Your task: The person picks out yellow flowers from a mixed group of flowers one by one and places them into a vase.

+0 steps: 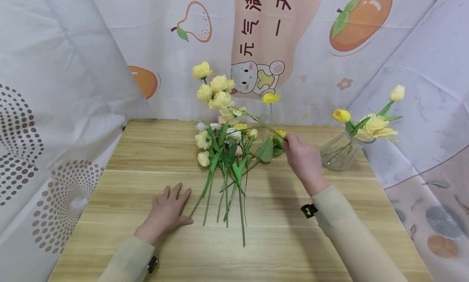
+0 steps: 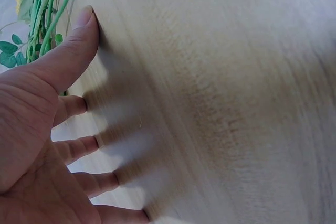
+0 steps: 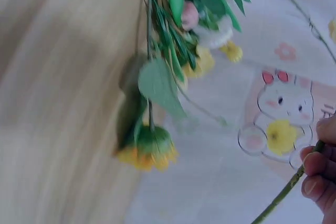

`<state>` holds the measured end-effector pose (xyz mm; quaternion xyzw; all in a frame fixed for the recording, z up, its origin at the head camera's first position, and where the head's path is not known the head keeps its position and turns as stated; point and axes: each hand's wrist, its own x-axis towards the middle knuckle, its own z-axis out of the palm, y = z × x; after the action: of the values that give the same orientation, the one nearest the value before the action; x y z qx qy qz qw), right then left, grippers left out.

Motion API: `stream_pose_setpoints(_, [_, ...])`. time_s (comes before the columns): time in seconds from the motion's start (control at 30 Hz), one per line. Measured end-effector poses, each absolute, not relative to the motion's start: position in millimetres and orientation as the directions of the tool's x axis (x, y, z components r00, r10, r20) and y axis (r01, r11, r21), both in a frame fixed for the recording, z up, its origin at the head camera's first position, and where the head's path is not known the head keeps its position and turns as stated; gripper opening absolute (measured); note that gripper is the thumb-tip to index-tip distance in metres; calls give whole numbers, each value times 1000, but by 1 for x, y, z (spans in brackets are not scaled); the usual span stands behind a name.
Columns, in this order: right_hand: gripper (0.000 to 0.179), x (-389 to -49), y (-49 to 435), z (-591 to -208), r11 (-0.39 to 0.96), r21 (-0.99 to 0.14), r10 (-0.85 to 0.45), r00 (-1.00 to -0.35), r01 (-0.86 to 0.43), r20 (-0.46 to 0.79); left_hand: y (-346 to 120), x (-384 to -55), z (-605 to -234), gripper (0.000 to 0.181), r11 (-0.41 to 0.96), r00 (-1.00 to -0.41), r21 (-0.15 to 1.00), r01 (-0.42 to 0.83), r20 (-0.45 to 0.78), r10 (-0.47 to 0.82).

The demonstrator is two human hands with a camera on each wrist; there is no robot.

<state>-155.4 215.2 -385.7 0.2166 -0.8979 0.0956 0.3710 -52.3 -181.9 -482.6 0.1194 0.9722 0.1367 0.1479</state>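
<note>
My right hand (image 1: 303,160) pinches the green stem (image 3: 286,191) of a spray of pale yellow flowers (image 1: 220,90), raised above the far edge of the table. The blooms lean to the left of the hand. My left hand (image 1: 166,213) rests on the table with fingers spread, its fingertips (image 2: 110,180) touching the wood. Close to the left thumb lie the stem ends of a pile of artificial flowers (image 1: 229,151), with white, pink and yellow heads pointing away. A yellow-orange flower (image 3: 149,150) with round leaves shows at the pile's right side.
A clear glass vase (image 1: 335,156) stands tilted-looking at the back right of the wooden table (image 1: 121,217). It holds several yellow flowers, among them a tulip (image 1: 342,116). Printed cloth (image 1: 205,25) hangs behind the table and at both sides.
</note>
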Motion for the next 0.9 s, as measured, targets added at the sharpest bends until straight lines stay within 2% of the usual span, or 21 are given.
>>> stream_pose_setpoints(0.13, [8, -159, 231, -376, 892, 4, -304, -592, -453, 747, -182, -52, -482, 97, 932, -929, 308, 189, -253, 272])
stream_pose_setpoints(0.33, [13, -160, 252, -365, 915, 53, -293, -567, -400, 770, -181, -52, -480, 97, 929, -929, 321, 184, -251, 271])
stream_pose_setpoints(0.53, [14, -163, 271, -362, 935, 30, -231, -541, -354, 809, -181, -52, -480, 97, 934, -927, 306, 186, -259, 270])
stream_pose_setpoints(0.9, [12, -164, 294, -367, 942, -6, -190, -547, -337, 815, -181, -52, -482, 98, 935, -928, 302, 185, -259, 267])
